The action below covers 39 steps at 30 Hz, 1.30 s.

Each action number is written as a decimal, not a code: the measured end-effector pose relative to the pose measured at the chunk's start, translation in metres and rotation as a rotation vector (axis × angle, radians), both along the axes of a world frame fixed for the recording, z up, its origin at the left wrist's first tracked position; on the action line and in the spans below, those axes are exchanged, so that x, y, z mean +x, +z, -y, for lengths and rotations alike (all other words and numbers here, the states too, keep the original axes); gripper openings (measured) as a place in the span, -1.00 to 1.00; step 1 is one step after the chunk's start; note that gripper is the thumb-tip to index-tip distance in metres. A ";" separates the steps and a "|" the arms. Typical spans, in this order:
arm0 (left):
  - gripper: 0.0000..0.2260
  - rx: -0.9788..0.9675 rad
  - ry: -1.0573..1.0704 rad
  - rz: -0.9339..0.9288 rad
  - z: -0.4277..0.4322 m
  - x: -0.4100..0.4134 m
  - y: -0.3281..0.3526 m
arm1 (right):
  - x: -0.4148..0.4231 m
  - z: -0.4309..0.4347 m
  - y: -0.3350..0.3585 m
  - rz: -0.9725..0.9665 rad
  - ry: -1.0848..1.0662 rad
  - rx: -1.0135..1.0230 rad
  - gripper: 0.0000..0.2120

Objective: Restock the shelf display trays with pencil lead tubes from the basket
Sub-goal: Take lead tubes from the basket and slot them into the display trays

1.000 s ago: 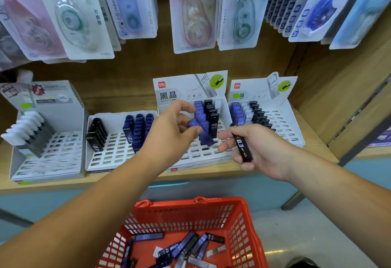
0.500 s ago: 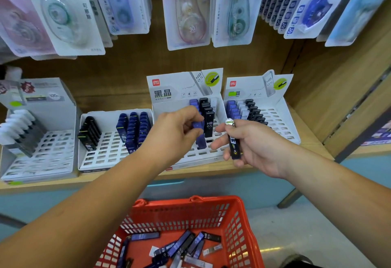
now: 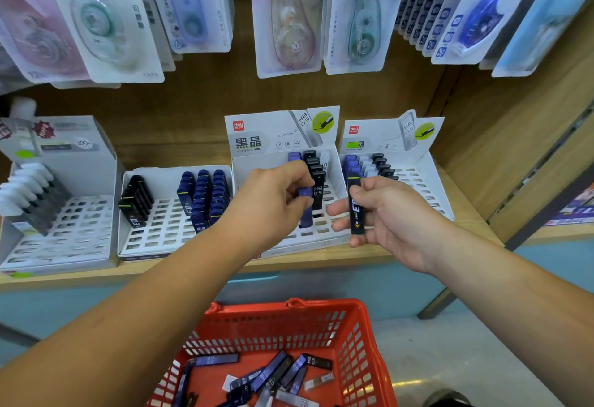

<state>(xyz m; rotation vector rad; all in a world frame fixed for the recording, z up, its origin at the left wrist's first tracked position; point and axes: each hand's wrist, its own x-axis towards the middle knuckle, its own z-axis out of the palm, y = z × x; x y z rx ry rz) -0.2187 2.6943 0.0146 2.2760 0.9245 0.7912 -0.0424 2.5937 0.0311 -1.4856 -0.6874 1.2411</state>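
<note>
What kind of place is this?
Most likely a stationery shop aisle. Blister-packed correction tapes hang above, branded display trays of pencil lead tubes line the wooden shelf, and a red shopping basket sits below with loose tubes in it.

From my feed I saw the L hand (image 3: 276,196) & R hand (image 3: 390,213) both bare, wrists incl. L forearm (image 3: 160,303) & R forearm (image 3: 514,287) were bare too, all the way to the frame edges. Dark rounded shape (image 3: 446,400) at bottom edge, poss. a shoe toe; couldn't tell.
</note>
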 end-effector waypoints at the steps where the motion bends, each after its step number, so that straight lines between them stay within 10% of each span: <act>1: -0.87 0.006 0.002 -0.016 -0.001 -0.002 0.001 | 0.001 0.000 -0.001 -0.012 -0.010 0.003 -0.84; 17: -0.63 0.139 -0.019 -0.125 0.010 -0.014 -0.005 | -0.013 0.005 0.013 0.129 0.023 0.047 -0.83; 23: -0.81 -0.634 0.160 0.420 0.041 -0.039 0.014 | -0.054 0.002 0.023 0.293 0.261 0.078 -0.87; 32: -0.92 -0.552 0.291 0.479 0.026 -0.142 0.006 | -0.135 -0.026 -0.004 0.504 0.299 0.113 -0.97; 39: -0.86 -0.203 0.444 0.196 -0.038 -0.221 -0.004 | -0.178 -0.050 -0.031 0.791 0.198 0.256 -0.64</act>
